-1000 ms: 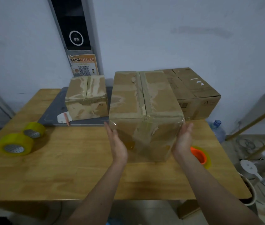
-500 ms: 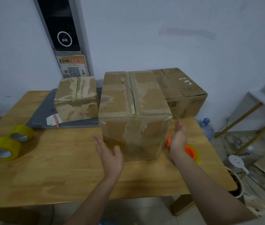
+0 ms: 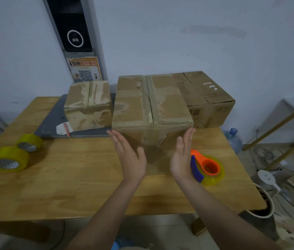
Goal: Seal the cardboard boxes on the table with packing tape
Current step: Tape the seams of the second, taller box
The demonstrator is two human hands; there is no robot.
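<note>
Wooden tabletop (image 3: 70, 192) carrying the large taped box (image 3: 151, 105) at centre. Left hand (image 3: 131, 156) and right hand (image 3: 182, 159) — fingers straight, spread, holding nothing — flank its near face; tape dispenser (image 3: 208, 167) just beside the right.

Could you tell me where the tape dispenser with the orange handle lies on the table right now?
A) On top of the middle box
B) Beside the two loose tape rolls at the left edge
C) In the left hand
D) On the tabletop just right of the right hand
D: the tape dispenser lies flat on the wooden table right next to the open right hand, nowhere near the tape rolls.
</note>
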